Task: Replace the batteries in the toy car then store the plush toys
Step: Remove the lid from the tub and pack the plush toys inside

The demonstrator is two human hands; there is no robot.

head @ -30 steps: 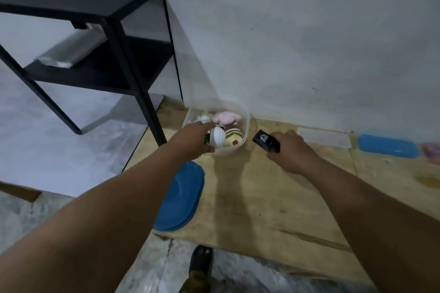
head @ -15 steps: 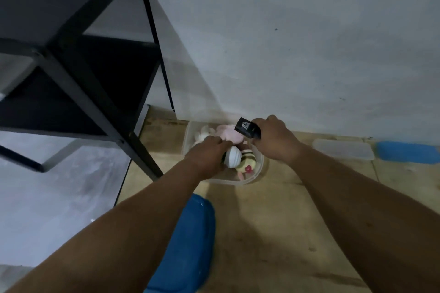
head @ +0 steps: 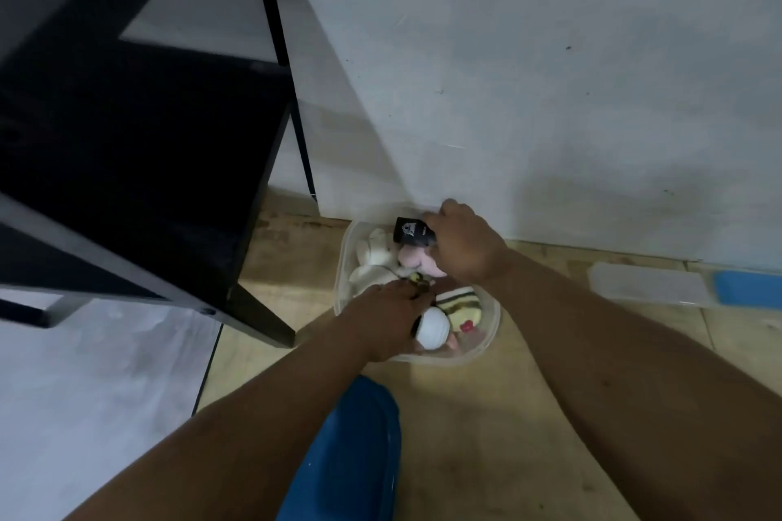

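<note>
A clear plastic container (head: 491,328) stands on the wooden board by the wall. Inside lie a white plush (head: 374,254), a pink plush (head: 417,260) and a yellow striped plush (head: 461,307). My left hand (head: 389,319) is at the container's near rim and grips a white round toy (head: 433,328). My right hand (head: 463,243) hovers over the container's far side and holds a small black toy car (head: 412,232) above the plushes.
A black two-tier shelf (head: 139,165) stands at the left, one leg close to the container. A blue lid (head: 351,461) lies on the board below my arms. A clear lid (head: 647,283) and a blue lid (head: 749,288) lie at the right by the wall.
The view has moved closer and lower toward the container. My right hand brought the black toy car from beside the container to above its far side. My left hand stays at the near rim.
</note>
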